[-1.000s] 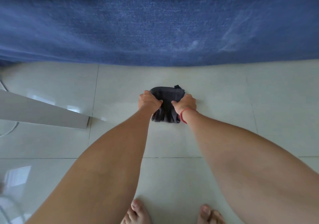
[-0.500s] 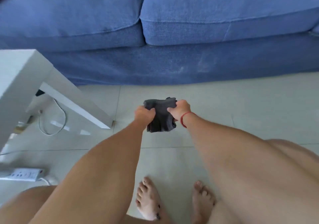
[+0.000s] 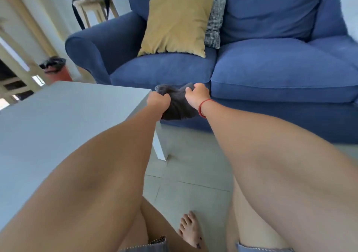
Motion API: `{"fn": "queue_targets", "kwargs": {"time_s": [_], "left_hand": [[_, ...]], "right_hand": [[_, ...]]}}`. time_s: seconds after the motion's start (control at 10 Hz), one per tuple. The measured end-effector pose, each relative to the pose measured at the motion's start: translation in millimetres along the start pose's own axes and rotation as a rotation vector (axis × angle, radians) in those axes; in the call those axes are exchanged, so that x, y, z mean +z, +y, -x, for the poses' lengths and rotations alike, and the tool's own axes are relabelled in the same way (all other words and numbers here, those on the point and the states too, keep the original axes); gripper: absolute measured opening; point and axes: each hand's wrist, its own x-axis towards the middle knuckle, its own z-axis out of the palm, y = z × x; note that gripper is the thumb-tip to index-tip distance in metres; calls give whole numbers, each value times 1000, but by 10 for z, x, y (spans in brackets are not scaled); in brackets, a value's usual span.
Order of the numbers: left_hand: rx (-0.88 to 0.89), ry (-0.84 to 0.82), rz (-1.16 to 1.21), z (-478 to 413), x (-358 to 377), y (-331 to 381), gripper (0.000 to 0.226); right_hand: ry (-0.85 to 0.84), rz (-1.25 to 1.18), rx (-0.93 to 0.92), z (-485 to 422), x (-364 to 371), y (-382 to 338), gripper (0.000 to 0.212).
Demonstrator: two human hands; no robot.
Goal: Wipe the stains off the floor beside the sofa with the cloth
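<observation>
A dark grey cloth hangs bunched in the air in front of the blue sofa, well above the pale tiled floor. My left hand grips its left side and my right hand, with a red band at the wrist, grips its right side. Both arms reach forward over the floor. No stain shows on the visible tiles.
A white low table fills the left, its leg standing on the floor near the sofa. A yellow cushion and a patterned cushion lie on the sofa. A red bin and a small stool stand at back left. My bare foot is below.
Both hands have lifted the cloth off the floor up to sofa-seat height. The view has risen from the floor to the whole sofa and table top.
</observation>
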Motion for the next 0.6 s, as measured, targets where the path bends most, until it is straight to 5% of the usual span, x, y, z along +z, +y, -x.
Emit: {"fn": "queue_targets", "kwargs": {"time_s": [0.4, 0.6], "left_hand": [[-246, 459, 206, 645, -2628, -1127, 37], [-434, 453, -59, 843, -3031, -1560, 44]], "right_hand": [[-559, -41, -242, 1185, 1826, -1477, 38], [-676, 112, -253, 1441, 2143, -1595, 31]]}}
